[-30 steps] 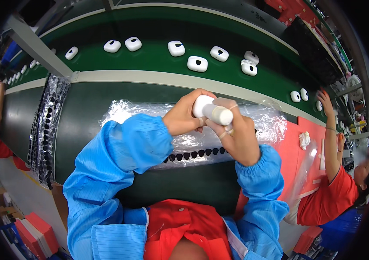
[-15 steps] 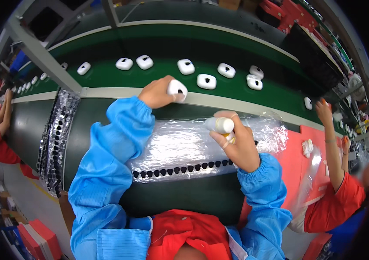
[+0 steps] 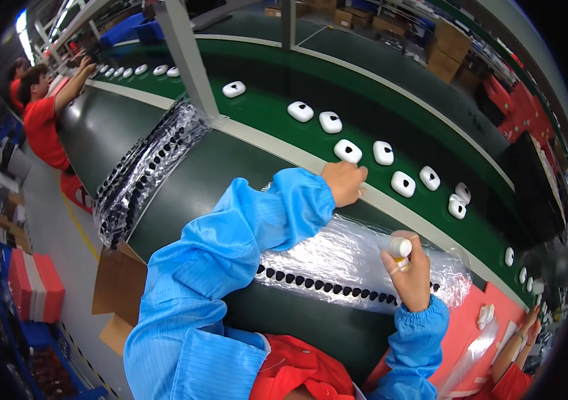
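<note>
At the near edge of the green conveyor belt, a rounded white plastic case [image 3: 348,151] with a black spot on its face rests just beyond my left hand [image 3: 345,183]. The fingers of that hand curl down and are mostly hidden, so whether they still touch the case is unclear. My right hand [image 3: 412,275] is closed around a small bottle [image 3: 400,248] with a white top and a yellowish part below. Under both hands lies a clear plastic sheet [image 3: 337,250], with a row of small black pieces [image 3: 328,287] along its near side.
Several similar white cases [image 3: 403,184] sit along the green belt [image 3: 264,113]. A metal post [image 3: 190,60] rises at the belt's edge, beside a stack of plastic strips with black pieces [image 3: 150,167]. Pink foam sheets [image 3: 460,347] lie at right. Co-workers in red [image 3: 40,123] are at both sides.
The white case went from my left hand's grip onto the belt. My view has turned left, so everything sits lower and farther right. My right hand keeps the bottle.
</note>
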The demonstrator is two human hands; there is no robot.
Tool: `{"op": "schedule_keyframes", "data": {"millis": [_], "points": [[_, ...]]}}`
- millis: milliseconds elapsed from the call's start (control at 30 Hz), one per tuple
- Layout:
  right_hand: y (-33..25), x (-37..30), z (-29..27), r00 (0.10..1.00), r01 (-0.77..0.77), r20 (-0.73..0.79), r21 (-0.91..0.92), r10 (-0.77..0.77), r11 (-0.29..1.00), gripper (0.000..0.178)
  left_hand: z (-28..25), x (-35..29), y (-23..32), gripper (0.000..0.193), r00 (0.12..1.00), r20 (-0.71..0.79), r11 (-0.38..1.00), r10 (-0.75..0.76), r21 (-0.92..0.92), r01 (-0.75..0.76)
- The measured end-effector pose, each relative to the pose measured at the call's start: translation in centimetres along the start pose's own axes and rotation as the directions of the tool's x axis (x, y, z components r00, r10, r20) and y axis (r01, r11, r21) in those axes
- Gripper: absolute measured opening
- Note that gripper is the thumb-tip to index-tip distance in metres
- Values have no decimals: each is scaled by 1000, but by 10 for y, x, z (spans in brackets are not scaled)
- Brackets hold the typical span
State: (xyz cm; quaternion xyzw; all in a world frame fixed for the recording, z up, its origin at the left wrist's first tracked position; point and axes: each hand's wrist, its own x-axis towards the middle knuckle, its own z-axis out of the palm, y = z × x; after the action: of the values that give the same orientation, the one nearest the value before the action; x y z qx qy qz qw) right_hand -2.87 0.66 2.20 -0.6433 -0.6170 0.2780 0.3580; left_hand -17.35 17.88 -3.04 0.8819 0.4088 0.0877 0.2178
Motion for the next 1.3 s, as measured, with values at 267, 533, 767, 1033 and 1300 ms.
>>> {"op": "schedule_keyframes", "data": {"millis": [267, 533, 767, 1033, 1300], "points": [[13, -11, 8, 999, -2, 39, -1, 2, 1000, 28, 51, 33, -50, 30, 949, -312, 999, -48, -16, 45], [48, -3, 32, 986, -43, 158, -48, 50, 998, 30, 62, 12, -41, 26, 924, -268, 946, 273, -100, -309], [60, 10, 43, 980, -72, 185, -37, 77, 997, 30, 58, 12, -57, 22, 948, -225, 945, 226, -185, -269], [52, 6, 41, 976, -91, 197, -9, 91, 996, 27, 64, 16, -58, 22, 939, -251, 941, 234, -184, -284], [59, 3, 41, 977, -60, 208, 8, 57, 998, 27, 60, 10, -57, 19, 929, -277, 928, 246, -210, -308]]}}
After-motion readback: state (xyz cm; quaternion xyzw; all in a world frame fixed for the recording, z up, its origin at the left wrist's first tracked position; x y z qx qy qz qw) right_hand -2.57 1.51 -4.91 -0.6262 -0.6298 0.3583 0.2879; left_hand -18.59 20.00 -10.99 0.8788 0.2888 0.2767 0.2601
